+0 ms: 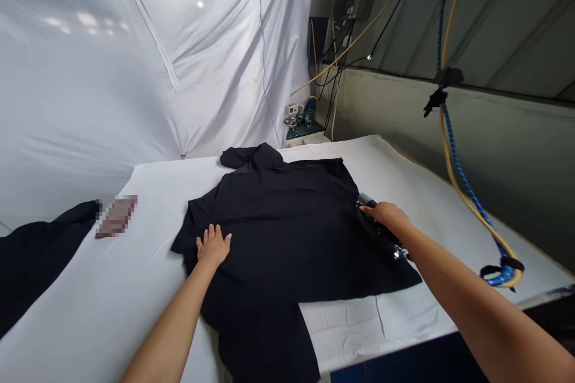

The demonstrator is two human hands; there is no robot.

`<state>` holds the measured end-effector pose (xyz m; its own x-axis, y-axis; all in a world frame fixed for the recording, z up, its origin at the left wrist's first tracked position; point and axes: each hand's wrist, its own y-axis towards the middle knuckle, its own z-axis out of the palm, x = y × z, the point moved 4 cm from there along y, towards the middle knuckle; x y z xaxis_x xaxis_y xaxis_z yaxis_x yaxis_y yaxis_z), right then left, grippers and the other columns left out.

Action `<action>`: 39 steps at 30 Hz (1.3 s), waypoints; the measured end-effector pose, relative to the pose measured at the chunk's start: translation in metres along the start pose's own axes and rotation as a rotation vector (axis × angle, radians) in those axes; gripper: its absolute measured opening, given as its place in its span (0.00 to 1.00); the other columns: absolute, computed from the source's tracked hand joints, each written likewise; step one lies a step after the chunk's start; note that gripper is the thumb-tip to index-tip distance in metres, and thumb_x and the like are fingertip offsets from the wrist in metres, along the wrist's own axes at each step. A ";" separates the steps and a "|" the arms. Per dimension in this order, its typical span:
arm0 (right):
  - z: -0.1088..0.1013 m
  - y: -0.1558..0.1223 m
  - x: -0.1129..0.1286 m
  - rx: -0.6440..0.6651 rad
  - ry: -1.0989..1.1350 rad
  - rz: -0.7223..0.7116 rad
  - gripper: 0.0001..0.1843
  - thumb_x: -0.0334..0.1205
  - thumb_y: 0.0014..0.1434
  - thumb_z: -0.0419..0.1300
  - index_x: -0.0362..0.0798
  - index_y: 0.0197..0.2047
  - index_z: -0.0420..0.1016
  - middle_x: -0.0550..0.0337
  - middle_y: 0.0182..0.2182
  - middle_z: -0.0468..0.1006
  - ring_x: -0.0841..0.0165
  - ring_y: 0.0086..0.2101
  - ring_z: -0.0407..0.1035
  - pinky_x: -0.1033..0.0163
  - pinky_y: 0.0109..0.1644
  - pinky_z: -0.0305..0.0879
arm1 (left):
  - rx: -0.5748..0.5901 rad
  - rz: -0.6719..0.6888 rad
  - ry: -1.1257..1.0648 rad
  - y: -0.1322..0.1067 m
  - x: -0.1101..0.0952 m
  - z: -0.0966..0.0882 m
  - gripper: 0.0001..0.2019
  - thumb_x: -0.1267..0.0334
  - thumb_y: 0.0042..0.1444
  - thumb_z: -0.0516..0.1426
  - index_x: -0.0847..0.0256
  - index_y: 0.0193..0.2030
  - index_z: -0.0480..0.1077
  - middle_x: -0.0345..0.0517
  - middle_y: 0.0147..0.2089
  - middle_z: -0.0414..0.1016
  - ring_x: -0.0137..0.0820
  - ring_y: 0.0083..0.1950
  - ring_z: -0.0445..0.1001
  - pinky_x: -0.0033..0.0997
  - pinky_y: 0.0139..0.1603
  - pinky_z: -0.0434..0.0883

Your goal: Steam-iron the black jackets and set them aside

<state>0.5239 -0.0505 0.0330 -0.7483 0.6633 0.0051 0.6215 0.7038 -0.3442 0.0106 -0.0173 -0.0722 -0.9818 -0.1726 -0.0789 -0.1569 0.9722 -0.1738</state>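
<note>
A black shirt (287, 221) lies spread over the white-covered table, one sleeve hanging toward me over the near edge. My left hand (214, 246) rests flat on the shirt's left part, fingers spread, holding nothing. On the right side of the shirt, my right hand (387, 214) is closed around the handle of what looks like a steam iron (398, 251). Its dark body blends into the cloth, with a grey end and shiny metal fittings showing. My hand and forearm hide part of it.
A blue and yellow hose (471, 191) hangs down at the right, looping near my right forearm. Dark cloth (49, 236) and a pixelated patch (117, 216) are at the left. White sheeting (215, 54) hangs behind the table (157, 191). Small devices (296, 115) stand at the back.
</note>
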 end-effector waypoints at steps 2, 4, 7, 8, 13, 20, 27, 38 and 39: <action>0.003 -0.013 -0.005 0.001 -0.038 -0.048 0.38 0.70 0.44 0.49 0.45 0.43 0.73 0.43 0.42 0.73 0.52 0.41 0.69 0.55 0.37 0.65 | 0.006 -0.025 -0.020 -0.004 0.001 0.002 0.30 0.52 0.58 0.39 0.69 0.63 0.51 0.59 0.66 0.45 0.47 0.66 0.43 0.53 0.62 0.44; 0.008 -0.026 -0.008 0.009 -0.075 -0.112 0.38 0.71 0.42 0.50 0.47 0.41 0.74 0.44 0.41 0.74 0.52 0.41 0.69 0.55 0.38 0.64 | -0.023 -0.038 -0.051 -0.012 -0.004 -0.001 0.31 0.49 0.58 0.38 0.63 0.64 0.48 0.55 0.68 0.41 0.52 0.67 0.35 0.60 0.60 0.41; 0.015 -0.035 -0.019 0.040 -0.069 -0.151 0.38 0.72 0.42 0.48 0.47 0.38 0.74 0.46 0.39 0.74 0.53 0.39 0.69 0.55 0.36 0.64 | 0.027 0.104 -0.125 -0.030 -0.025 0.000 0.28 0.43 0.56 0.38 0.41 0.64 0.44 0.37 0.69 0.33 0.59 0.65 0.28 0.73 0.53 0.39; 0.016 -0.034 -0.025 0.037 -0.051 -0.135 0.38 0.72 0.43 0.47 0.47 0.37 0.74 0.45 0.39 0.74 0.53 0.39 0.69 0.56 0.36 0.64 | 0.067 0.169 -0.136 -0.037 -0.032 0.002 0.27 0.41 0.54 0.38 0.35 0.62 0.44 0.32 0.69 0.32 0.60 0.65 0.27 0.75 0.51 0.38; 0.003 -0.009 -0.061 -0.045 0.034 0.002 0.39 0.71 0.45 0.45 0.44 0.38 0.74 0.41 0.38 0.73 0.52 0.38 0.69 0.55 0.34 0.63 | 0.128 0.227 -0.087 -0.048 -0.045 0.017 0.27 0.39 0.53 0.40 0.30 0.61 0.42 0.28 0.69 0.31 0.61 0.65 0.24 0.77 0.49 0.35; -0.010 0.030 -0.086 -0.196 0.108 0.075 0.40 0.69 0.47 0.46 0.44 0.49 0.68 0.36 0.38 0.71 0.47 0.40 0.66 0.48 0.36 0.60 | 0.110 0.203 -0.044 -0.027 -0.048 0.020 0.29 0.37 0.51 0.38 0.29 0.61 0.39 0.25 0.68 0.26 0.60 0.64 0.21 0.77 0.49 0.33; -0.003 0.026 -0.038 -0.441 0.041 -0.046 0.23 0.51 0.59 0.45 0.57 0.56 0.61 0.41 0.52 0.61 0.49 0.51 0.54 0.39 0.46 0.51 | 0.185 0.131 -0.068 -0.001 -0.061 0.008 0.29 0.36 0.51 0.39 0.29 0.61 0.40 0.28 0.69 0.32 0.59 0.65 0.23 0.76 0.50 0.32; 0.135 -0.137 0.150 0.106 -0.086 -0.693 0.37 0.70 0.47 0.46 0.77 0.60 0.44 0.69 0.65 0.35 0.38 0.59 0.28 0.26 0.49 0.37 | 0.328 0.489 -0.262 -0.042 -0.048 -0.018 0.32 0.45 0.48 0.54 0.38 0.61 0.51 0.40 0.69 0.34 0.52 0.67 0.28 0.66 0.57 0.36; 0.142 -0.141 0.158 0.105 -0.097 -0.651 0.39 0.70 0.45 0.47 0.77 0.61 0.43 0.69 0.65 0.32 0.37 0.58 0.25 0.26 0.49 0.33 | 0.422 0.611 -0.270 -0.053 -0.044 -0.021 0.33 0.45 0.46 0.56 0.36 0.60 0.52 0.39 0.69 0.36 0.51 0.67 0.29 0.66 0.57 0.34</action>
<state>0.2847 -0.0809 -0.0512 -0.9838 0.0814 0.1600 0.0130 0.9211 -0.3891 0.0598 -0.0584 -0.0393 -0.8129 0.2880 -0.5062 0.5086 0.7744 -0.3763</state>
